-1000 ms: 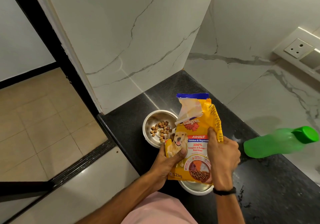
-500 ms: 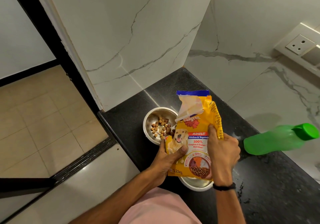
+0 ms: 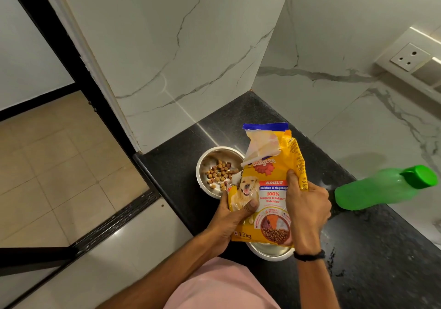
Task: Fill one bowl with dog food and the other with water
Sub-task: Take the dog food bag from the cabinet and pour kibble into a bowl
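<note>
Both hands grip the dog food bag (image 3: 267, 189): left hand (image 3: 229, 222) on its left edge, right hand (image 3: 306, 206) on the right. Bag stands upright, torn top pointing toward the counter's back corner.

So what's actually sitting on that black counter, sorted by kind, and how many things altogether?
Steel bowls: 2, the far bowl holding kibble, the near bowl mostly hidden under the bag.
Dog food bags: 1, the yellow bag gripped by the left hand and right hand.
Bottles: 1, the green bottle.
Total: 4
</note>
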